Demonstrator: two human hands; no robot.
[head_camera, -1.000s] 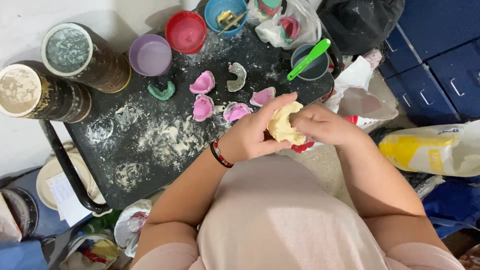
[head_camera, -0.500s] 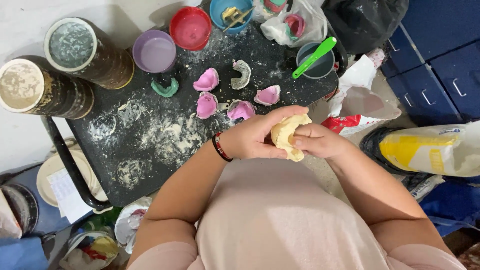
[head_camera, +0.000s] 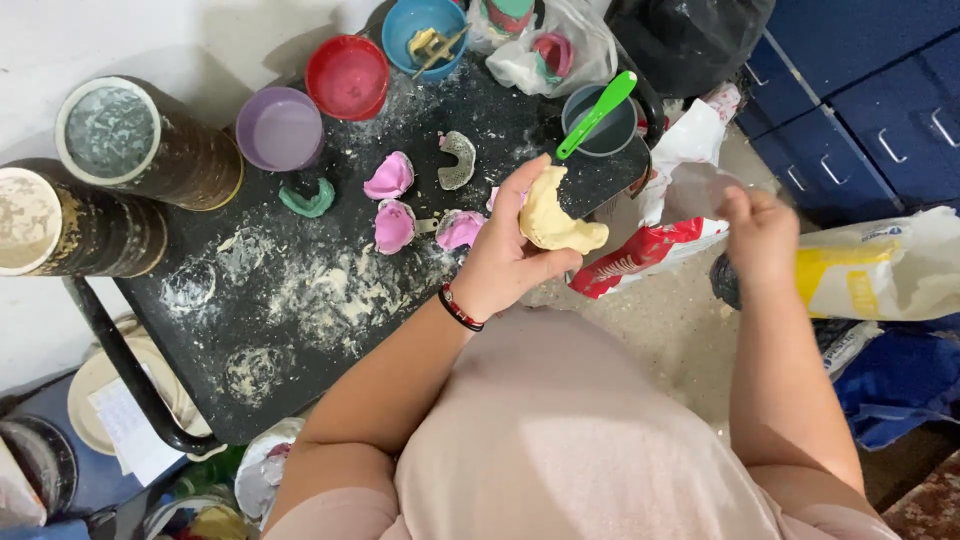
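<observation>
Flour is dusting the black tray-like worktop (head_camera: 300, 330) in pale smears and round rings, and this surface is sitting on a dark tubular frame above a speckled beige floor (head_camera: 660, 320). Blue cabinet doors (head_camera: 880, 100) are filling the upper right corner, and a black plastic bag (head_camera: 690, 40) is slumping beside them.

Along the far edge, a purple plastic bowl (head_camera: 280, 128), a red plastic bowl (head_camera: 346, 76) and a blue plastic bowl (head_camera: 425, 38) are standing in a row, while a grey cup (head_camera: 600, 125) is holding a bright green plastic spatula (head_camera: 598, 112) that is leaning out over its rim. Two dark cylindrical tins (head_camera: 130, 150), dusty inside, are standing at the left. Pink shell-shaped moulds (head_camera: 392, 200) are lying near the middle, with a green curved mould (head_camera: 308, 198) and a grey one (head_camera: 458, 160) just beside them.

The left hand (head_camera: 505, 260) is lifting a pale yellow, crescent-shaped lump of dough (head_camera: 555, 215) above the worktop's right edge, its fingers clamped around the smooth, soft-looking piece, thumb pressing on top. A red-and-black bracelet (head_camera: 460, 308) is circling that wrist. The right hand (head_camera: 760, 235) is hovering well apart over the floor, blurred, so whether its fingers are spread or closed cannot be told; it is near a white and yellow sack (head_camera: 880, 265) and a red and white packet (head_camera: 640, 255).
</observation>
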